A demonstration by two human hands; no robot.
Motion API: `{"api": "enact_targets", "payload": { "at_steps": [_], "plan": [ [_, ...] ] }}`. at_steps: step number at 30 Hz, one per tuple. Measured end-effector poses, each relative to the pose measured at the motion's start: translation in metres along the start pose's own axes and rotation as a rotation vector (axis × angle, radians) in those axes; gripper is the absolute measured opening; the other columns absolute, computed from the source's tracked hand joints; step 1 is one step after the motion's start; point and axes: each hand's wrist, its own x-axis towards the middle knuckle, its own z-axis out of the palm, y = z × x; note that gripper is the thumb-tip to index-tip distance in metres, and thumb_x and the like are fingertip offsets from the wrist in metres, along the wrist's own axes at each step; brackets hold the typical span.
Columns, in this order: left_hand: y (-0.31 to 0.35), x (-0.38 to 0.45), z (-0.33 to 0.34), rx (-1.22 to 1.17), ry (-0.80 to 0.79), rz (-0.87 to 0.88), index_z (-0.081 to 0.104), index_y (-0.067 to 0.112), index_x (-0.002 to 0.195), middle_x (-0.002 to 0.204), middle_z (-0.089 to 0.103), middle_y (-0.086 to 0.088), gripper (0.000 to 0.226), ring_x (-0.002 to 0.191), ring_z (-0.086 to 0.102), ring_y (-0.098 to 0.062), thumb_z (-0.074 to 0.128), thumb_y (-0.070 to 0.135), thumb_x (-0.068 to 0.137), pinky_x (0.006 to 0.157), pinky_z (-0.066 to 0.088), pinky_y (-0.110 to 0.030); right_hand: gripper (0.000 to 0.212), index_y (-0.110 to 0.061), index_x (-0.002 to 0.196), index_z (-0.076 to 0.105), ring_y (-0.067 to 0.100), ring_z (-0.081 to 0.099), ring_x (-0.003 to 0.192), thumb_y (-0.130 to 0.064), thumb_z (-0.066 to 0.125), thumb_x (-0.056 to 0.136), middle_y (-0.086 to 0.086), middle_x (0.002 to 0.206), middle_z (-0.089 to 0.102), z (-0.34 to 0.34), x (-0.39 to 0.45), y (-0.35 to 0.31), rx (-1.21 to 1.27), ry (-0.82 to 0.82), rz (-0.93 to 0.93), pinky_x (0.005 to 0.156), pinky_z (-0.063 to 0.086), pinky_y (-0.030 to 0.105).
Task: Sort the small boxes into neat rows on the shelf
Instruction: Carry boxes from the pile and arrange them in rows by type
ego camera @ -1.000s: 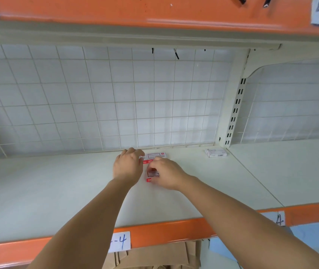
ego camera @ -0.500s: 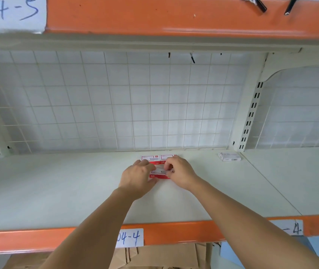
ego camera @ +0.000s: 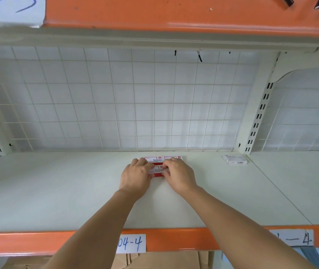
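Shelf (ego camera: pixel 57 191): pale, flat board with an orange front edge; it carries every box here; a seam near its right end divides it from the next board
Wire grid (ego camera: pixel 116 98): white mesh panel standing along the back edge of the shelf, reaching up to the orange beam above
Cardboard (ego camera: pixel 160 261): brown, showing below the front edge, under the shelf
Label (ego camera: pixel 131 243): white paper on the orange front edge, near its middle, handwritten "04-4"; another paper label sits further right on the same edge, partly hidden by the right forearm
Left hand (ego camera: pixel 136 176): palm down on the shelf near the back edge, about midway along it; fingers curled and close together, tips on the left end of the front red box; whether they pinch it or only press, I cannot tell
Right hand (ego camera: pixel 178 176): just beside the left one, palm down; fingers bent, tips on the right end of the same box, thumb at its near edge
Red boxes (ego camera: pixel 158 166): small red-and-white cartons lying flat near the back edge; two side by side behind, touching; one in front between the two hands
White box (ego camera: pixel 235 159): small, lying flat at the back right corner of the shelf, well apart from the red ones
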Motion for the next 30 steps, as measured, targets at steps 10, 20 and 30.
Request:
{"api": "enact_targets", "payload": {
  "at_steps": [10,20,30],
  "plan": [
    [-0.003,0.009,0.002,0.011,0.023,-0.004,0.051,0.030,0.130,0.129,0.048,0.010,0.037,0.119,0.039,-0.016,0.049,0.032,0.093,0.092,0.034,-0.026,0.040,-0.018,0.136,0.047,0.019,0.041,0.127,-0.024,0.048,0.096,-0.004,0.139,0.049,-0.003,0.011,0.028,-0.134,-0.075,-0.008,0.100,0.036,0.030],
    [0.004,0.023,0.005,-0.032,-0.077,0.019,0.048,0.032,0.133,0.134,0.049,0.013,0.042,0.124,0.038,-0.013,0.048,0.044,0.092,0.098,0.033,-0.027,0.037,-0.017,0.131,0.052,0.021,0.042,0.124,-0.023,0.048,0.094,-0.003,0.135,0.052,0.000,0.011,0.030,-0.130,-0.094,-0.015,0.100,0.038,0.032],
    [0.027,0.033,0.004,-0.072,-0.044,0.025,0.051,0.030,0.130,0.130,0.050,0.010,0.047,0.124,0.038,-0.014,0.047,0.053,0.090,0.101,0.030,-0.027,0.045,-0.019,0.140,0.041,0.022,0.042,0.126,-0.027,0.047,0.095,-0.002,0.143,0.041,-0.015,0.002,0.045,-0.153,-0.097,0.018,0.102,0.034,0.034]
  ]
}}
